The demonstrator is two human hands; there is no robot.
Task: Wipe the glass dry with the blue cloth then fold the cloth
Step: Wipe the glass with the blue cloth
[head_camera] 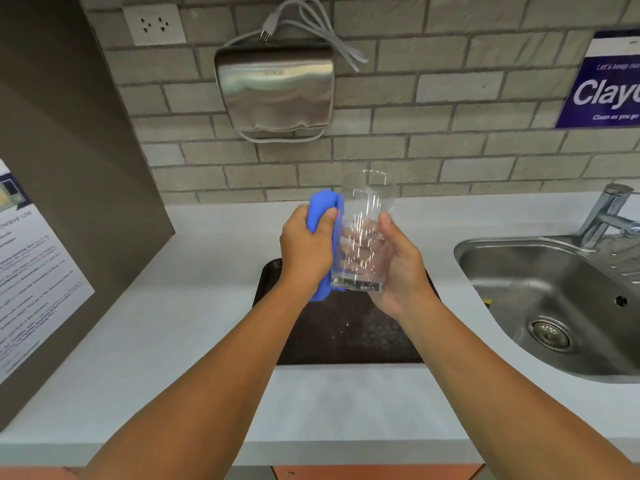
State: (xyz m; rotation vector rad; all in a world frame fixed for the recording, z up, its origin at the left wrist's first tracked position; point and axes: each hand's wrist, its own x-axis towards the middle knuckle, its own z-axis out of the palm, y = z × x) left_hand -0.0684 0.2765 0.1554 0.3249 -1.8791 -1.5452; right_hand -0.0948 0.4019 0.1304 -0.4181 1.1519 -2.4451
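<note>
the tall clear drinking glass (363, 233) is held above the dark tray (346, 327) on the bench, right hand (398, 268) fingers wrapped round it, left hand (306, 251) fingers pinching the bunched blue cloth (323, 209) to its side — wet glass could slip from that grip and break.

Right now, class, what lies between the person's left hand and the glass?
In the head view, the bunched blue cloth lies between the left hand and the glass, pressed against its side.

Blue cloth (323, 206), clear glass (363, 233), dark speckled tray (346, 330), grey brick wall (450, 98)
</note>
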